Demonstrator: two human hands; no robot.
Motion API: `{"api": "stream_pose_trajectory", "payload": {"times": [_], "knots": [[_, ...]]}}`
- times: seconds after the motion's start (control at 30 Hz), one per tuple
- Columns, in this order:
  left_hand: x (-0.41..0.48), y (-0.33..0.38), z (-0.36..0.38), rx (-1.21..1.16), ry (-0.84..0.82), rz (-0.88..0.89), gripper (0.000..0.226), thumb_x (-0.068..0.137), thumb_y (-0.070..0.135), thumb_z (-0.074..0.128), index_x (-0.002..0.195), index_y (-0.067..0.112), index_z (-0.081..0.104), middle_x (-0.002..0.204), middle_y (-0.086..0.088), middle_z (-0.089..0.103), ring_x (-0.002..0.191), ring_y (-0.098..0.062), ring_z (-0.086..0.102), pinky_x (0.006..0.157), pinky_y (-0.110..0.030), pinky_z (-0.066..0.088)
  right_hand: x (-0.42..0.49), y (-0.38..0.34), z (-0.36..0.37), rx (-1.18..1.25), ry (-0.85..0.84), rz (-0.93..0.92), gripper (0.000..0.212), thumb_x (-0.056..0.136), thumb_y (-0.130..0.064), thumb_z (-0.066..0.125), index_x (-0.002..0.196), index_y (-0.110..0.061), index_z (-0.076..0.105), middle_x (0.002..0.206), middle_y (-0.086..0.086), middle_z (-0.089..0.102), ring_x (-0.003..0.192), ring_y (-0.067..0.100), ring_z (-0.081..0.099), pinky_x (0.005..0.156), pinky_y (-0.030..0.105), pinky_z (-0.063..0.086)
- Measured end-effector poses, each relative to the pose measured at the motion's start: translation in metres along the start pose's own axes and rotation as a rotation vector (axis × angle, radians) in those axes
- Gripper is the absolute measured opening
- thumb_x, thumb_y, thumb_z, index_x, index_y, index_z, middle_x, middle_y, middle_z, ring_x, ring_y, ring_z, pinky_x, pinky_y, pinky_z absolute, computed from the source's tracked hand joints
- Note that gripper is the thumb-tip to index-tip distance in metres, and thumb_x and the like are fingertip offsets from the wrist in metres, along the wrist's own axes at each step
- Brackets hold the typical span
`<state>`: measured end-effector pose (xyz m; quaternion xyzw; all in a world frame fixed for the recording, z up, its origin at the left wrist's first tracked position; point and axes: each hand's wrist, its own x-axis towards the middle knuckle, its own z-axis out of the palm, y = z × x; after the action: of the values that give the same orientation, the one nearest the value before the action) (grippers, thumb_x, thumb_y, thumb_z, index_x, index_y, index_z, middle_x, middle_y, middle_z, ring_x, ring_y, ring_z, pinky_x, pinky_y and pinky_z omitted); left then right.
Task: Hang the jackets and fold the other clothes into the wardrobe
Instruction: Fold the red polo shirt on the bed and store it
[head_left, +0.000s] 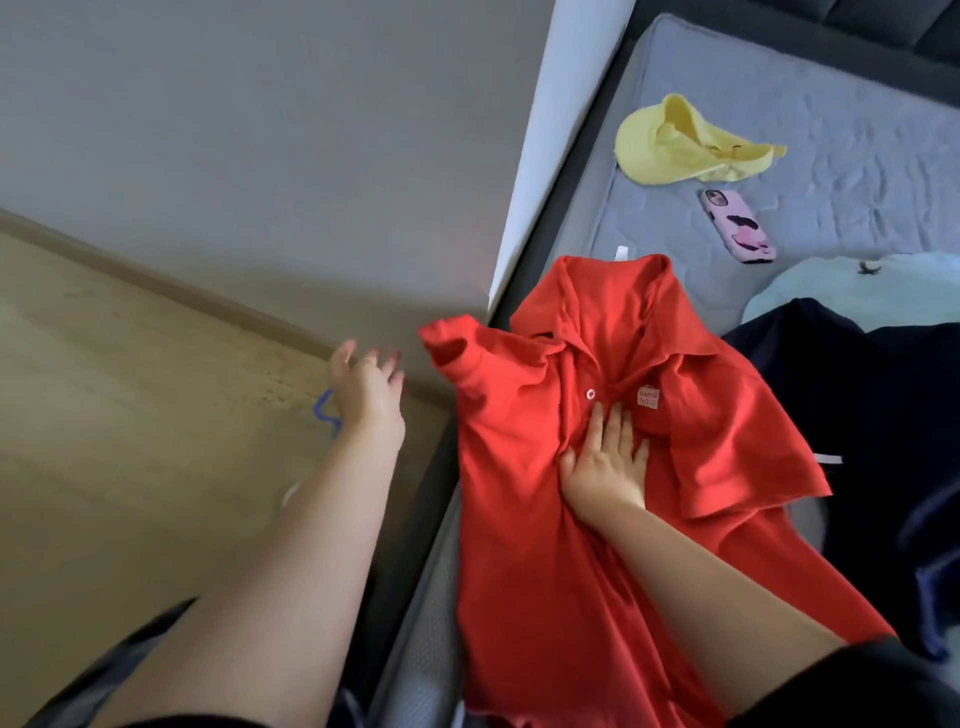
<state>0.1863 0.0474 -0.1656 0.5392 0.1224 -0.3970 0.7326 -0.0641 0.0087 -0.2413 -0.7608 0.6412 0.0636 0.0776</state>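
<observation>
a grey wall (260, 130) meets a pale wood floor (130, 415) beside a grey quilted mattress (831, 156).

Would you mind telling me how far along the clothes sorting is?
Nothing shows as finished; no wardrobe is in view. In hand: the red polo shirt lies unfolded on the mattress, right hand pressing it flat, left hand open beside its sleeve. Left: the dark garment, pale blue one and yellow one.

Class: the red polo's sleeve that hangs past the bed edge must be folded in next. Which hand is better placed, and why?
The left hand: it is open and free beside that sleeve. The right hand lies flat on the polo, pinning it.
</observation>
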Motion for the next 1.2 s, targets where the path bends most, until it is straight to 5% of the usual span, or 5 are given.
{"api": "stream_pose_trajectory", "payload": {"times": [0.2,0.4,0.8,1.0,1.2], "knots": [[-0.034,-0.038,-0.018,0.954,-0.300,-0.032,0.056,0.089,0.032,0.059,0.138,0.012,0.040,0.131,-0.008,0.055,0.117,-0.028,0.056,0.102,-0.045,0.044,-0.006,0.000,-0.023,0.106,-0.072,-0.007,0.077,0.093,-0.041,0.036,0.152,-0.013,-0.005,0.160,0.013,-0.006,0.148,0.025,-0.006,0.116,0.052,0.002],[-0.042,-0.055,-0.013,1.028,-0.354,-0.019,0.084,0.082,0.028,0.068,0.151,0.020,0.020,0.142,-0.010,0.042,0.122,-0.028,0.051,0.101,-0.036,0.043,-0.041,-0.015,-0.007,0.024,-0.189,-0.033,0.077,0.095,-0.056,0.026,0.151,-0.022,-0.013,0.159,0.011,-0.016,0.146,0.026,-0.016,0.112,0.060,-0.001],[-0.087,-0.085,-0.081,1.208,-0.464,0.485,0.048,0.085,0.006,0.057,0.132,0.011,0.053,0.131,-0.012,0.044,0.119,-0.025,0.048,0.098,-0.021,0.031,-0.032,-0.020,-0.010,0.002,-0.196,-0.018,0.076,0.095,-0.056,0.027,0.152,-0.023,-0.011,0.159,0.012,-0.015,0.146,0.027,-0.014,0.112,0.061,-0.001],[-0.135,-0.095,-0.107,1.750,-0.533,0.842,0.052,0.091,0.020,0.049,0.142,0.018,0.040,0.151,-0.009,0.026,0.136,-0.027,0.026,0.109,-0.038,0.028,-0.067,0.002,-0.039,0.246,-0.272,-0.176,0.076,0.094,-0.042,0.050,0.154,-0.025,0.005,0.161,0.010,-0.003,0.148,0.025,-0.001,0.118,0.052,0.006],[-0.174,-0.097,-0.122,1.929,-0.607,1.070,0.034,0.086,0.025,0.051,0.117,0.014,0.059,0.123,-0.006,0.049,0.118,-0.028,0.042,0.097,-0.036,0.034,-0.138,0.031,-0.056,0.363,-0.410,-0.329,0.066,0.095,-0.035,0.055,0.151,-0.020,0.024,0.159,0.018,0.009,0.148,0.021,0.009,0.118,0.026,0.008]]}}
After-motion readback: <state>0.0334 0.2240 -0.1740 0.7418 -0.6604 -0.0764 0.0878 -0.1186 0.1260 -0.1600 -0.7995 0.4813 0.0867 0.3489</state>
